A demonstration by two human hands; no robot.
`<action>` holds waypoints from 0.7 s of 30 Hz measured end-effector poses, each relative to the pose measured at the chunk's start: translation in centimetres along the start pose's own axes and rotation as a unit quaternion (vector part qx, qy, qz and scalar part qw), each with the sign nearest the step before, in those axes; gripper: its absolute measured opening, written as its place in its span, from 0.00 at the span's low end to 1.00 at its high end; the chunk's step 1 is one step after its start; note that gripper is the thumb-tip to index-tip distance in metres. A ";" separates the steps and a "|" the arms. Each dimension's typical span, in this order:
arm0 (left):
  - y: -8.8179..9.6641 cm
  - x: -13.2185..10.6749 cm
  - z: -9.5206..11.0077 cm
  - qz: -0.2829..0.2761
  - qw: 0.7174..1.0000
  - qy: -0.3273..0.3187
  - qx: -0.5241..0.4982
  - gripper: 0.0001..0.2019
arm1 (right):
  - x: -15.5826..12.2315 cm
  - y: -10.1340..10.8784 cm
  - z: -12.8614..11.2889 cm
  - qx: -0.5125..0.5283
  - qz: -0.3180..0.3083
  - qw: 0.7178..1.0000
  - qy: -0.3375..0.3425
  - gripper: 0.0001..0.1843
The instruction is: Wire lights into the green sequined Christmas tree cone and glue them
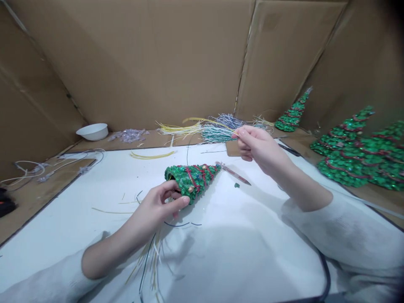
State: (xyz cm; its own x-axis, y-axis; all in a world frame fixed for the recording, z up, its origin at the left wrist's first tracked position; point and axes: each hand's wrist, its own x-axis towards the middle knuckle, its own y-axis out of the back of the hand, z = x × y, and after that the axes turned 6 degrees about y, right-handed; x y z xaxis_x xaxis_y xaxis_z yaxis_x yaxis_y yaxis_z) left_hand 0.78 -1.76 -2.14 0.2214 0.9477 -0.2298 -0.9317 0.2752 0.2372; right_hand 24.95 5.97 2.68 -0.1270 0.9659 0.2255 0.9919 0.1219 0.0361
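Observation:
My left hand (160, 201) grips the wide base of a small green sequinned cone tree (193, 178) with red garland, lying on its side on the white sheet (240, 235). My right hand (257, 145) is raised beyond it, its fingers pinched on a thin wire that runs down toward the tree. A pile of coloured wire strands (217, 127) lies just behind that hand. A slim pen-like tool (234, 173) rests on the sheet right of the tree tip. Loose wire offcuts (151, 256) lie under my left wrist.
Several finished green trees (356, 155) stand at the right, one more (292, 112) leaning against the cardboard wall. A white bowl (92, 131) and clear plastic bits (128, 135) sit at the back left. White cables (47, 166) trail at the left edge.

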 end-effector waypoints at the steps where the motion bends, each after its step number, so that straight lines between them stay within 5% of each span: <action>1: 0.1 0.0 -0.1 -0.001 1.000 0.002 0.001 0.11 | 0.1 0.0 0.2 0.005 -0.001 1.000 -0.012 0.09; 10: 0.8 0.5 0.1 -0.006 0.999 0.006 -0.039 0.13 | -0.1 -0.3 0.6 -0.043 -0.079 0.996 0.001 0.16; 15: 0.8 0.6 0.5 -0.003 0.999 0.019 -0.036 0.14 | -0.4 -0.5 0.5 -0.042 -0.093 0.994 -0.046 0.10; 21: 1.0 0.6 0.5 0.002 1.000 0.012 -0.019 0.12 | -0.5 -0.1 1.2 -0.116 -0.137 0.984 0.010 0.08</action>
State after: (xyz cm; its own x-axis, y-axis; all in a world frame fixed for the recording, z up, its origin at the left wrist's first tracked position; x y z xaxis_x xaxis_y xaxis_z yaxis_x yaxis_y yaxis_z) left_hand 0.16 -0.80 -1.56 0.2116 0.9444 -0.2517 -0.9429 0.2651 0.2018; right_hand 24.91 5.74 1.40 -0.3924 0.8987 0.1958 0.8923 0.3203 0.3182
